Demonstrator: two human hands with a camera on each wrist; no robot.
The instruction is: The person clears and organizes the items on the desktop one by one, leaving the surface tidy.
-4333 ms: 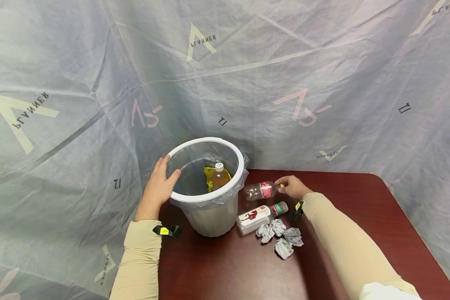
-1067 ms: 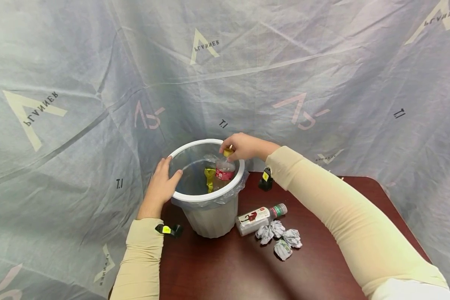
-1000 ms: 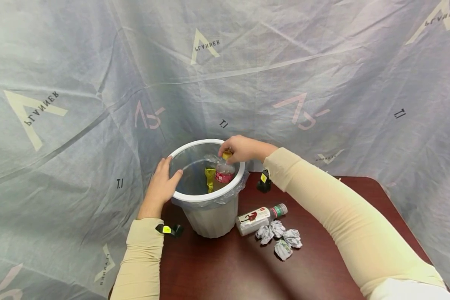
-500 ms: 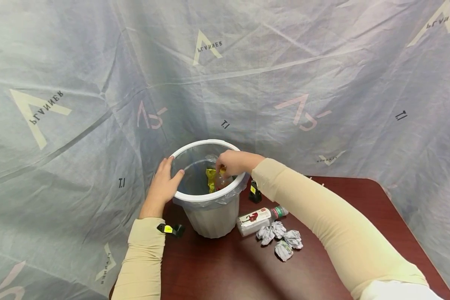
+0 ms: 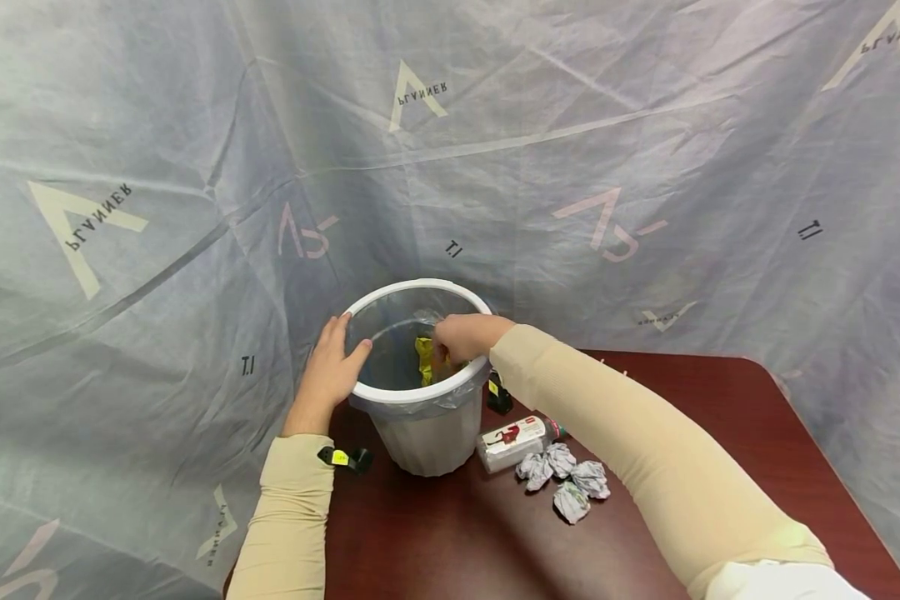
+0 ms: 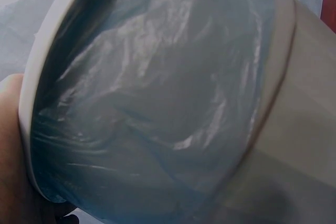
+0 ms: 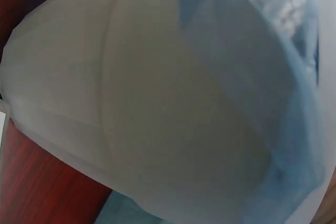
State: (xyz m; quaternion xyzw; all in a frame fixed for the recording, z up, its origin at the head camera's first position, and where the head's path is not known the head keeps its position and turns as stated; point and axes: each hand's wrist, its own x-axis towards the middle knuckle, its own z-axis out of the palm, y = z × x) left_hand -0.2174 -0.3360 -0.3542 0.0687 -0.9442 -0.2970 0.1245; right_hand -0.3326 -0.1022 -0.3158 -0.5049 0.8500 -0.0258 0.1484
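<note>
A grey trash can (image 5: 423, 442) with a white rim and a clear bag liner (image 6: 157, 77) stands on the table. My left hand (image 5: 328, 367) holds its rim at the left, thumb over the inner side and fingers outside. Inside the can, below the rim on the right, is my right hand (image 5: 465, 336). Its fingers curl down at the neck of a plastic bottle, which is almost wholly hidden behind the hand and rim. A yellow wrapper (image 5: 423, 358) shows beside these fingers. The right wrist view has only the can's outside (image 7: 173, 103) and bag.
A clear bottle with a white and red label (image 5: 513, 442) lies right of the can, its cap end partly behind my right sleeve. Several crumpled paper balls (image 5: 572, 502) are close by. Grey sheeting (image 5: 450, 150) hangs behind the dark red table (image 5: 450, 542).
My right hand took the pink-labelled, yellow-capped bottle from the table, carried it left over the rim and lowered it into the can. My left hand stays on the rim.
</note>
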